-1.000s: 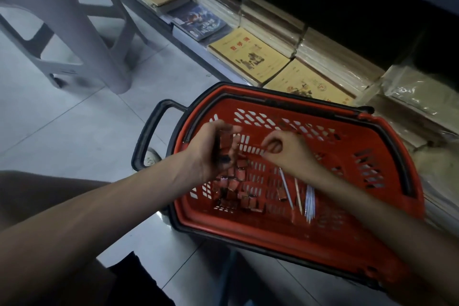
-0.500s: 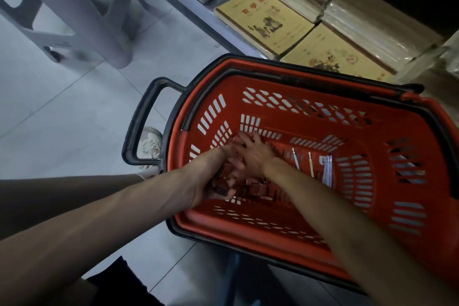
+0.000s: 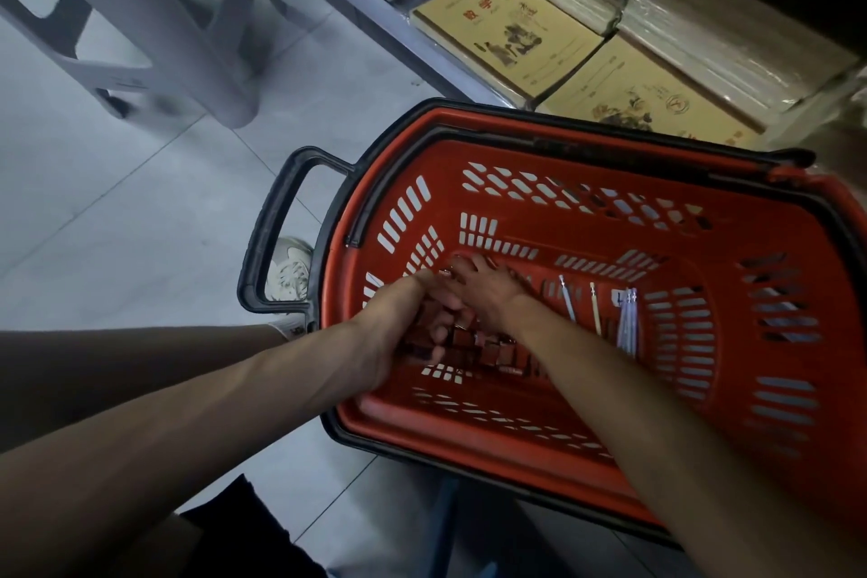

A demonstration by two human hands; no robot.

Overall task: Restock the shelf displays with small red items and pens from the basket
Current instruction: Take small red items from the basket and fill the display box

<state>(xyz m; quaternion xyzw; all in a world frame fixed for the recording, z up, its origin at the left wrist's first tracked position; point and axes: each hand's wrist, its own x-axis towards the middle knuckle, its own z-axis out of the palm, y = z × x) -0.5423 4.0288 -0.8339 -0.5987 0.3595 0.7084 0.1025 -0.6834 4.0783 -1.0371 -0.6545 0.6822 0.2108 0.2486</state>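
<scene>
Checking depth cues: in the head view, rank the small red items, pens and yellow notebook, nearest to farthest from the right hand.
1. small red items: touching the right hand, on the basket floor.
2. pens: to its right, on the same floor.
3. yellow notebook: on the shelf, beyond the basket's far rim.

A single wide-angle, head-worn view looks steeply down and forward from just above the person's own forearms [image 3: 187,413] — close over the red basket [image 3: 610,164] on the tiled floor [image 3: 117,225] — with the low shelf [image 3: 436,66] of notebooks [image 3: 506,28] crossing its upper right edge.
</scene>
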